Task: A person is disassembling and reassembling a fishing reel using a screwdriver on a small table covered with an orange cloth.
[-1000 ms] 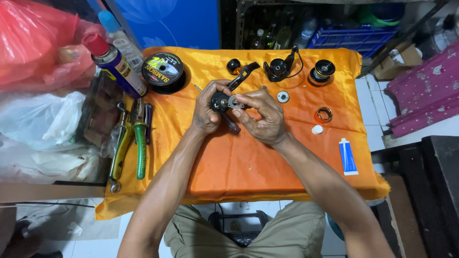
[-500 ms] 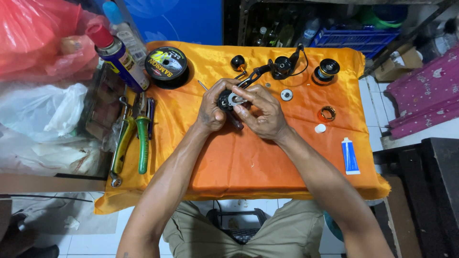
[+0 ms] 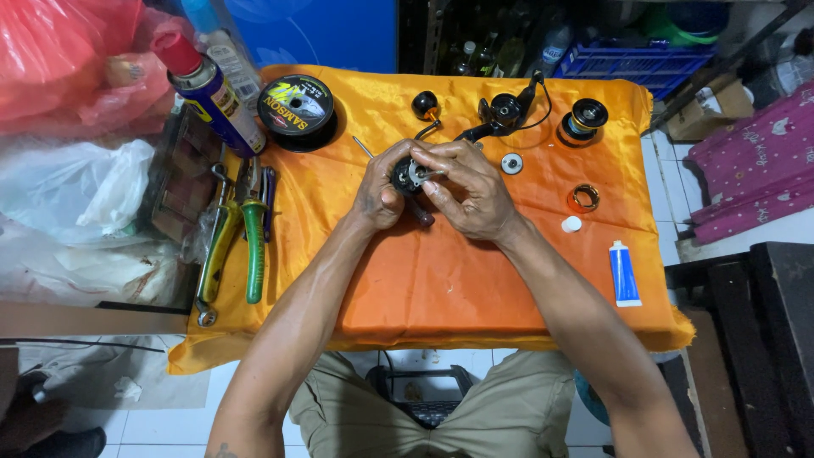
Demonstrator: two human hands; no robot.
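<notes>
Orange cloth (image 3: 441, 280) over small table, parts scattered. Left hand (image 3: 377, 191) closed around black reel body (image 3: 407, 176), held above cloth centre. Right hand (image 3: 466, 187) curled, fingertips pinching body's top. Since earlier frame: grip unchanged; pliers (image 3: 242, 229), spool (image 3: 297, 108) unmoved.

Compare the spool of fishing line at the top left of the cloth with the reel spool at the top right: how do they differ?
The line spool is the larger of the two, a flat black disc lying on its side with a printed label facing up. The reel spool is smaller, black with a gold band, and bears no label. The line spool lies beside the spray can; the reel spool sits near the blue crate. Both are round, mostly black, and rest untouched on the orange cloth.
</notes>
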